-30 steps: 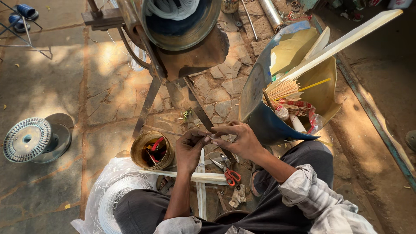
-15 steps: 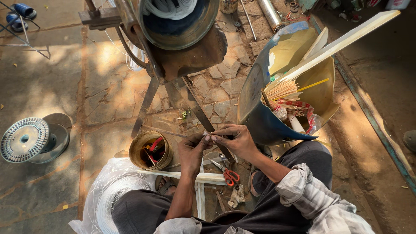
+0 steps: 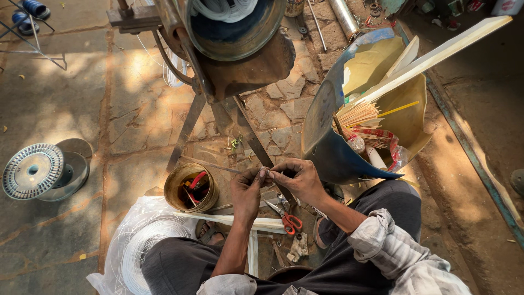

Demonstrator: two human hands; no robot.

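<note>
**Both hands pinched on a thin stick**

Far left on the stone floor (image 3: 82,98) lies a grey spool (image 3: 33,170). Nearer me a coil of white wire (image 3: 143,246) rests in a clear bag, and beside it stands a round tin (image 3: 191,187) with red-handled tools inside. My left hand (image 3: 248,188) and right hand (image 3: 297,179) meet in front of my knees, fingertips closed on a thin stick (image 3: 210,164) that runs off leftward above the tin. Red-handled scissors (image 3: 286,217) lie just below them. At right leans a blue tub (image 3: 327,142) of sticks.
</note>
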